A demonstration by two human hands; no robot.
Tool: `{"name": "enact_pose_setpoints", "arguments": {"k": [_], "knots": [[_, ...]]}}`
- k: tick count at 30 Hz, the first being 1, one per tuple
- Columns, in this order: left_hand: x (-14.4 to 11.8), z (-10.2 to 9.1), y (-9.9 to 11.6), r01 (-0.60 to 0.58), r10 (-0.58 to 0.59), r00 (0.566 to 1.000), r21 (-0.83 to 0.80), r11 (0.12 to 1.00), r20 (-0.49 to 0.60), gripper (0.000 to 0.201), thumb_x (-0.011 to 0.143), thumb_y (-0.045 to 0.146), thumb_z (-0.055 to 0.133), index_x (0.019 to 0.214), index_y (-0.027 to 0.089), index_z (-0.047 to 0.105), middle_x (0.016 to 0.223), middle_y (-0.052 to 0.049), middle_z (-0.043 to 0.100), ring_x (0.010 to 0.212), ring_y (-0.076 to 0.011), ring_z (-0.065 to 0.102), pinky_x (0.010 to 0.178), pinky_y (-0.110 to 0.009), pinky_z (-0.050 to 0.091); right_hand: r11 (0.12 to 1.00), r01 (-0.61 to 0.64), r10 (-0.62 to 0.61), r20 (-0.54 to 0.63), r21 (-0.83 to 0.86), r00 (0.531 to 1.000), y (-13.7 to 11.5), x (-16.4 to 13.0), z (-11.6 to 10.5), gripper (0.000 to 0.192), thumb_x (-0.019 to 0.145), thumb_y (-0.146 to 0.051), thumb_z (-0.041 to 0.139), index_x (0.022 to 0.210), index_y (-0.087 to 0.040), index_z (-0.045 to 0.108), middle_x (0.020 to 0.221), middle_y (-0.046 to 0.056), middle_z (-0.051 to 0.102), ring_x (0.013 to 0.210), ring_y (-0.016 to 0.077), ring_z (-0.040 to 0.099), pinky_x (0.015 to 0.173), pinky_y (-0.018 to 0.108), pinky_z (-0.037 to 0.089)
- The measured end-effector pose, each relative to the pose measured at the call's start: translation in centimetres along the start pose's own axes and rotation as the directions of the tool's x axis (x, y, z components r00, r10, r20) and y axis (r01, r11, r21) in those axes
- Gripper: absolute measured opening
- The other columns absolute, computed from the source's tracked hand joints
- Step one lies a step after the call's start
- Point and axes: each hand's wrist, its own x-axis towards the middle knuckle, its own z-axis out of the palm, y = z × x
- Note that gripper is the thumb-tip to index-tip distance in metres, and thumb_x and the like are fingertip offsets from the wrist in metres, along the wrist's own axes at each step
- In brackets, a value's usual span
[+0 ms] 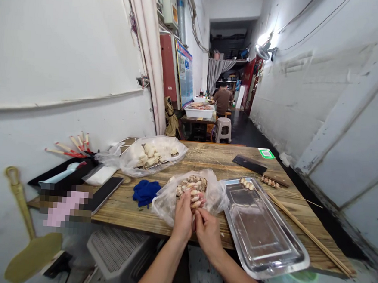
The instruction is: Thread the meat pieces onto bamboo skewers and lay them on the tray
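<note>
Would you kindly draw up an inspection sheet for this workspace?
Surface: wooden table, dark-streaked.
Job's things: clove-like pieces over a plastic bag; loaded skewers, one on the metal tray, one past its far corner; bare sticks alongside.
Clutter: blue cloth, phone, knife, second bag.
Hands: left hand holds the pieces; right hand pinches beneath, grip partly hidden.
Cables: wall cables high on the left.
Surroundings: person at the back, stool nearby.

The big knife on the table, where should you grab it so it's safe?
Probably by its wooden handle, with the right hand, coming from above at the right: the handle's free end points right, while the broad dark blade lies to the left. Mind the skewered pieces close along its near side.
</note>
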Motion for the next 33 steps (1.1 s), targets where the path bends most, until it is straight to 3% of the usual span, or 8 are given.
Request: {"name": "enact_pose_setpoints", "arguments": {"k": [5, 9, 16, 27, 33], "knots": [[0.3, 0.0, 0.7, -0.051, 0.051, 0.999, 0.029, 0.998, -0.014, 0.041, 0.075, 0.045, 0.049, 0.103, 0.016, 0.052, 0.081, -0.007, 0.065, 0.066, -0.0145, 0.063, 0.055, -0.023, 0.049, 1.0, 0.006, -0.006, 0.022, -0.015, 1.0, 0.0, -0.8, 0.0, 0.03, 0.083, -0.023, 0.035, 0.062, -0.015, 0.055, 0.053, 0.0, 0.053, 0.049, 0.0115, 0.047, 0.049, 0.02, 0.032], [0.8, -0.3, 0.7, -0.029, 0.033, 0.999, 0.112, 0.993, -0.035, 0.036, 0.073, 0.045, 0.05, 0.093, 0.015, 0.053, 0.067, -0.004, 0.064, 0.054, -0.0131, 0.061, 0.046, -0.021, 0.047, 1.0, 0.008, -0.006, 0.059, -0.027, 0.998, 0.5, -1.8, 0.5, 0.031, 0.083, -0.021, 0.034, 0.059, -0.016, 0.053, 0.047, -0.002, 0.048, 0.044, 0.0106, 0.044, 0.046, 0.02, 0.031], [1.0, -0.4, -1.1, -0.034, 0.048, 0.994, 0.143, 0.989, -0.095, 0.028, 0.071, 0.042, 0.051, 0.076, 0.015, 0.05, 0.062, -0.003, 0.062, 0.046, -0.0127, 0.058, 0.041, -0.021, 0.043, 0.998, 0.019, -0.018, 0.009, -0.059, 1.0, 1.0, -2.5, 0.8, 0.031, 0.082, -0.019, 0.034, 0.062, -0.015, 0.057, 0.054, 0.002, 0.056, 0.048, 0.0124, 0.049, 0.049, 0.021, 0.033], [0.5, 1.8, -1.0, -0.131, 0.152, 0.985, 0.222, 0.966, -0.08, 0.021, 0.073, 0.036, 0.046, 0.073, 0.015, 0.048, 0.053, 0.001, 0.058, 0.042, -0.0127, 0.055, 0.04, -0.022, 0.042, 0.995, 0.024, -0.035, -0.105, -0.101, 0.994, 0.8, -2.2, 0.0, 0.029, 0.079, -0.012, 0.033, 0.066, -0.014, 0.059, 0.058, 0.003, 0.06, 0.052, 0.0137, 0.053, 0.05, 0.021, 0.035], [0.8, 2.2, -1.1, -0.09, 0.109, 0.99, 0.191, 0.977, -0.09, 0.021, 0.072, 0.035, 0.048, 0.073, 0.014, 0.049, 0.056, -0.001, 0.059, 0.046, -0.0147, 0.058, 0.044, -0.025, 0.045, 0.985, 0.052, -0.072, -0.117, -0.166, 0.991, 0.8, -1.8, -0.5, 0.029, 0.078, -0.01, 0.034, 0.064, -0.014, 0.059, 0.058, 0.003, 0.061, 0.051, 0.0127, 0.054, 0.048, 0.02, 0.034]]}}
